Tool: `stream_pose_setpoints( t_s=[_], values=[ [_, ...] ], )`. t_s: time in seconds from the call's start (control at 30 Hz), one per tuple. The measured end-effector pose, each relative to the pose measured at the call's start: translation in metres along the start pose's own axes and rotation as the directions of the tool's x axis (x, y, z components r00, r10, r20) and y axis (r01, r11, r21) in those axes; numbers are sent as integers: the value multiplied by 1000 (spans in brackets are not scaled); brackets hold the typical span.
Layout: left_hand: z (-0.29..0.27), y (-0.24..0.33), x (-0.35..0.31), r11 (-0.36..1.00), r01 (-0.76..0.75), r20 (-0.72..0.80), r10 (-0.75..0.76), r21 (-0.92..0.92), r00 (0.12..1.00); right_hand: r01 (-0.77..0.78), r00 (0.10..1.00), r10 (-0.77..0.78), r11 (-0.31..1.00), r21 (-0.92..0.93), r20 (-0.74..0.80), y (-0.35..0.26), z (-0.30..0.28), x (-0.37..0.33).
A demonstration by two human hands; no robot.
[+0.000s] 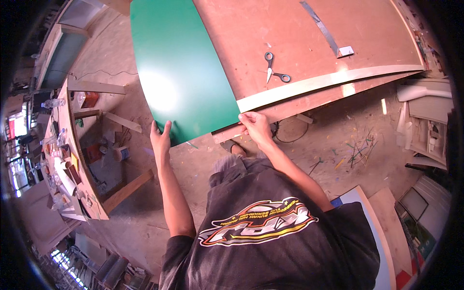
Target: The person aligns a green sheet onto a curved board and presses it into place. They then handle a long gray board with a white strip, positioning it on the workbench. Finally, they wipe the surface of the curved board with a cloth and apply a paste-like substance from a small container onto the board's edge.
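Note:
A glossy green sheet [188, 63] lies partly on the wooden worktable [299, 34], its left part reaching past the table's side. My left hand [161, 137] grips the sheet's near left corner, fingers at its edge. At the near right corner, by the table's edge, my right hand [256, 128] has thumb and fingertips pinched together on the sheet's edge. Right of the sheet, a pair of black-handled scissors [273, 70] lies spread on the tabletop. Farther right rests a metal ruler [326, 31] with a small white piece [345, 50] at its near end.
To the left stands a cluttered bench [79, 159] with bottles and scraps; wooden legs and a tub [121, 153] are beneath. Thin offcuts [357, 150] litter the concrete floor at right. Boards [382, 217] lean behind my right side. A pale strip [333, 79] edges the worktable.

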State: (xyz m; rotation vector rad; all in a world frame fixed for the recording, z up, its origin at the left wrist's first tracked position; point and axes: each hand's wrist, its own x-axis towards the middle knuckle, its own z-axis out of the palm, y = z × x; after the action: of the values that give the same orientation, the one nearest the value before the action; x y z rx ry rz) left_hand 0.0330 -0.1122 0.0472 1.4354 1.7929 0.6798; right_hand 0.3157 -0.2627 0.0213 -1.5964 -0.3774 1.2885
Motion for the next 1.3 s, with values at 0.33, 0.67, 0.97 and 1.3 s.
stream_pose_setpoints(
  t_s=[0.33,0.67,0.97,1.3],
  values=[
    [-11,-5,5,957,128,114,-102,-259,988,-3,999,3,1000,-2,-45,3,5,1],
    [-13,4,-1,967,66,112,-39,-246,993,10,997,-8,1000,18,-72,1,7,-1],
    [-13,-6,3,972,47,142,-15,-230,990,16,999,-14,999,44,-42,7,5,2],
    [-14,5,104,987,-54,74,66,-151,995,-105,993,105,994,-2,-62,0,5,5]
  ],
)
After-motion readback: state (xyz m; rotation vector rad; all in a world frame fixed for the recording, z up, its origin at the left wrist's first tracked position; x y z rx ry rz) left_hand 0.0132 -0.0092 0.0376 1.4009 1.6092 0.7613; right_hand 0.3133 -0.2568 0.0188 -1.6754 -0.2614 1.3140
